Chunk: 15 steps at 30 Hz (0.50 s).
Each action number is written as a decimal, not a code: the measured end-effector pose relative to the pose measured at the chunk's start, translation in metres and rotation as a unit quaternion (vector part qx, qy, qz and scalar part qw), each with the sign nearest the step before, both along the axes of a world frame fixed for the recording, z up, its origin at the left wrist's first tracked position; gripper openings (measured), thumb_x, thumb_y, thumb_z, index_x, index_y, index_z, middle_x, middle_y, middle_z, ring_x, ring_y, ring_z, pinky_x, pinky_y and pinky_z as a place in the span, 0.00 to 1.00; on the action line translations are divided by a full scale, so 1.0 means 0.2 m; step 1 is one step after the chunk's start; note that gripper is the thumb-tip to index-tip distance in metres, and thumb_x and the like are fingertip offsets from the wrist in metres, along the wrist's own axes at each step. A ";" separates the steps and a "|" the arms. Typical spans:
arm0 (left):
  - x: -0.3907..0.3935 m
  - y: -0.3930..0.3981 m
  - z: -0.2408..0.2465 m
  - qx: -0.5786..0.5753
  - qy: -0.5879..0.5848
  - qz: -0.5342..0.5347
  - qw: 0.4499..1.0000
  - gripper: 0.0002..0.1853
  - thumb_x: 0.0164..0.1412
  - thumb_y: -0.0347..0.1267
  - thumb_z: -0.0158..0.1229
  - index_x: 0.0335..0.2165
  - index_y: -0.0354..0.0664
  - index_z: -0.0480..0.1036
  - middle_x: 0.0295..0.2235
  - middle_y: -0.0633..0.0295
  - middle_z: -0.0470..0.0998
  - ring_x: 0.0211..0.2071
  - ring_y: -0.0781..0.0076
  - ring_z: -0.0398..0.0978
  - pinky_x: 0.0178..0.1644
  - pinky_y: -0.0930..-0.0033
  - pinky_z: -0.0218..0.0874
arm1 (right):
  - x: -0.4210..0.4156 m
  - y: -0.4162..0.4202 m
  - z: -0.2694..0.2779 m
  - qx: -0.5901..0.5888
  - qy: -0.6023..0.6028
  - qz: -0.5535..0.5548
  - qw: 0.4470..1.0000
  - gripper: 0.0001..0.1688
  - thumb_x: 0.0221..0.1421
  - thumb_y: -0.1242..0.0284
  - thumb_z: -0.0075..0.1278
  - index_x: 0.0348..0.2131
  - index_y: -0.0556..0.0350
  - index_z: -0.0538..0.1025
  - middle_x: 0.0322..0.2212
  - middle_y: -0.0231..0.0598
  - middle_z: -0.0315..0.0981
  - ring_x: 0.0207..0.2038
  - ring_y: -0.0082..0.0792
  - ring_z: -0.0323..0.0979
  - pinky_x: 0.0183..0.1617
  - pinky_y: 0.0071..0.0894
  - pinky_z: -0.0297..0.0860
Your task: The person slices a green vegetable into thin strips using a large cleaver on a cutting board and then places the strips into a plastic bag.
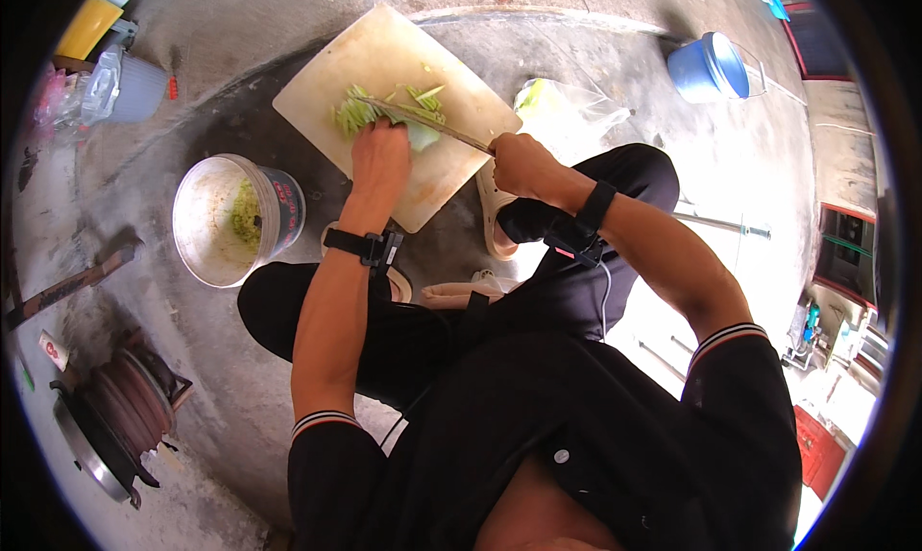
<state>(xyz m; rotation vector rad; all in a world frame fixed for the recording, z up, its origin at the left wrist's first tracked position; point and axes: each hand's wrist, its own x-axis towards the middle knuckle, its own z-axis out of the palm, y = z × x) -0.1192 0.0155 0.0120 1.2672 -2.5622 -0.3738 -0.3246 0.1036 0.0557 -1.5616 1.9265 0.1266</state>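
Note:
On a pale cutting board (382, 47) lies a heap of sliced light-green vegetable strips (351, 115). My left hand (382, 155) presses on a leafy green vegetable piece (425, 136) with its fingers bent. My right hand (526, 166) grips the handle of a kitchen knife (446, 128). The knife's blade slants across the greens, just beyond my left fingertips. A clear plastic bag (576, 112) with something light green inside rests to the right of the board. Left of the board, a white bucket (209, 184) holds chopped greens (246, 216).
A blue bucket (691, 68) stands at the upper right. Farther left are a grey plastic bin (140, 86) with a bag over its rim and a long-handled tool (79, 284). Stacked round metal ware (108, 421) sits at the lower left. My knees flank the board's near corner.

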 end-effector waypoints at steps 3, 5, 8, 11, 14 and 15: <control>0.05 0.02 0.09 0.056 -0.040 0.002 0.998 0.11 0.47 0.26 0.60 0.33 0.36 0.75 0.35 0.49 0.74 0.37 0.46 0.73 0.40 0.53 0.66 | 0.01 -0.02 0.05 -0.001 -0.008 -0.002 1.000 0.12 0.43 0.77 0.48 0.31 0.64 0.77 0.29 0.57 0.75 0.36 0.54 0.75 0.38 0.46 0.71; 0.10 0.03 0.15 0.076 -0.046 0.015 0.996 0.11 0.48 0.27 0.60 0.34 0.37 0.75 0.34 0.49 0.75 0.35 0.47 0.74 0.39 0.53 0.66 | -0.02 -0.04 0.07 -0.024 -0.044 0.020 0.999 0.13 0.43 0.77 0.47 0.32 0.64 0.77 0.29 0.57 0.75 0.36 0.55 0.74 0.39 0.45 0.71; 0.14 0.02 0.23 0.072 -0.005 0.034 0.997 0.11 0.49 0.28 0.59 0.35 0.39 0.76 0.32 0.48 0.76 0.34 0.49 0.75 0.37 0.56 0.66 | -0.06 -0.03 0.12 -0.056 -0.085 -0.004 0.995 0.15 0.42 0.77 0.46 0.34 0.63 0.77 0.28 0.58 0.74 0.36 0.55 0.74 0.40 0.45 0.70; 0.19 -0.02 0.28 0.062 0.051 0.058 0.995 0.11 0.50 0.29 0.59 0.35 0.39 0.76 0.29 0.48 0.76 0.32 0.50 0.76 0.36 0.58 0.66 | -0.08 -0.01 0.14 -0.073 -0.109 -0.022 0.991 0.17 0.42 0.77 0.46 0.35 0.61 0.77 0.29 0.58 0.74 0.36 0.55 0.74 0.41 0.44 0.70; 0.23 -0.09 0.35 0.076 0.067 0.086 0.991 0.11 0.50 0.30 0.60 0.35 0.38 0.76 0.28 0.47 0.77 0.30 0.51 0.76 0.34 0.61 0.66 | -0.06 -0.03 0.17 -0.058 -0.113 -0.021 0.992 0.17 0.41 0.77 0.46 0.35 0.61 0.77 0.30 0.58 0.74 0.36 0.55 0.73 0.42 0.45 0.69; 0.23 -0.11 0.36 0.086 0.067 0.095 0.989 0.11 0.50 0.30 0.60 0.35 0.38 0.76 0.28 0.46 0.77 0.29 0.51 0.76 0.34 0.62 0.66 | -0.05 -0.03 0.17 -0.047 -0.110 -0.021 0.993 0.17 0.41 0.77 0.46 0.35 0.61 0.77 0.30 0.59 0.74 0.36 0.55 0.73 0.42 0.45 0.69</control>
